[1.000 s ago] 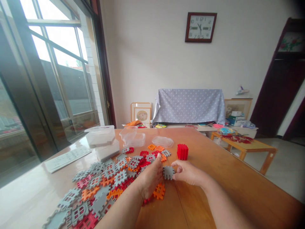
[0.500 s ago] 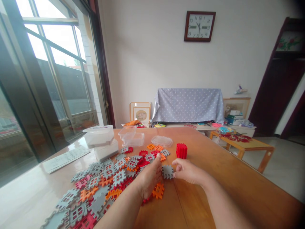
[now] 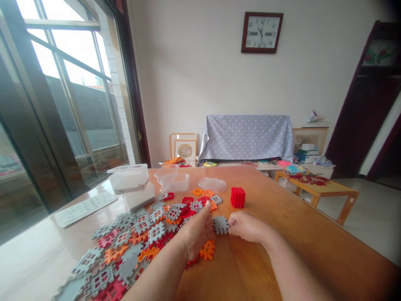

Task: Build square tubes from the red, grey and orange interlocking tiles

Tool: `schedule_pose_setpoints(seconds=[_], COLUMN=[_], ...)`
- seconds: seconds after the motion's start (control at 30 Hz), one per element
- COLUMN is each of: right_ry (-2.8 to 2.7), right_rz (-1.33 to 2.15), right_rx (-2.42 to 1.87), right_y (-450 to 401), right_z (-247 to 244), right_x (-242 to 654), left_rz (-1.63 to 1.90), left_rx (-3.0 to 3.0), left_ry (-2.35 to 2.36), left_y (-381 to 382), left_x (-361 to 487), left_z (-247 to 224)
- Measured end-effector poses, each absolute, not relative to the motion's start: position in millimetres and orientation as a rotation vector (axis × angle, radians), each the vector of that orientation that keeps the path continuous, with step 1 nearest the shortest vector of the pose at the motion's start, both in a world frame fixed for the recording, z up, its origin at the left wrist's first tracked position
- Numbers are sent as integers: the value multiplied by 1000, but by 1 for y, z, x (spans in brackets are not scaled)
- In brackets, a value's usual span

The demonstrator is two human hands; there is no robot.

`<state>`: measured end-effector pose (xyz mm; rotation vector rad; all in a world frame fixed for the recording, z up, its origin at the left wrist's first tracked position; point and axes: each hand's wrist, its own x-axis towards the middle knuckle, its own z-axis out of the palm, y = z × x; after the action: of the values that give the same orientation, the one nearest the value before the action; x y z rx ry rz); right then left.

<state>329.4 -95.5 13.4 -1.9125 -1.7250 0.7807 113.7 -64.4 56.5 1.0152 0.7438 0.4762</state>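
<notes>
A grey square interlocking tile (image 3: 221, 225) with notched edges is between my two hands, over the table. My right hand (image 3: 247, 226) is closed, thumb and index finger pinching the tile's right edge. My left hand (image 3: 199, 232) is at the tile's left edge, palm turned inward, thumb raised and fingers apart and slightly bent. Whether its fingertips bear on the tile is hard to see. Beyond my right hand stands a red cube (image 3: 238, 197) of joined tiles. An orange tile (image 3: 207, 250) lies beside my left wrist.
A loose pile of grey, red and orange tiles (image 3: 142, 223) spreads over the left of the wooden table (image 3: 313, 242). Behind it are white boxes (image 3: 139, 196), clear plastic containers (image 3: 175, 183), a clear lid (image 3: 212, 184) and a printed sheet (image 3: 84, 209).
My right hand's fingers have closed further at the grey tile's right edge. The left hand's fingers have bent slightly. The view has shifted a little; the cube and pile stay put.
</notes>
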Motion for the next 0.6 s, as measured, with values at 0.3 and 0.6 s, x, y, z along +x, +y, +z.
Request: schedule_pose_setpoints(seconds=[0.3,0.6], right_ry=[-1684,-1626], right_rz=[820,863], right_rx=[-1897,-1866], right_y=[-95,-97], right_z=[10,14], right_x=[330,333], left_rz=[473,488], left_rx=[1061,1086], left_ry=[725,727], left_y=[-67,-65], left_x=[113,113], left_z=[58,54])
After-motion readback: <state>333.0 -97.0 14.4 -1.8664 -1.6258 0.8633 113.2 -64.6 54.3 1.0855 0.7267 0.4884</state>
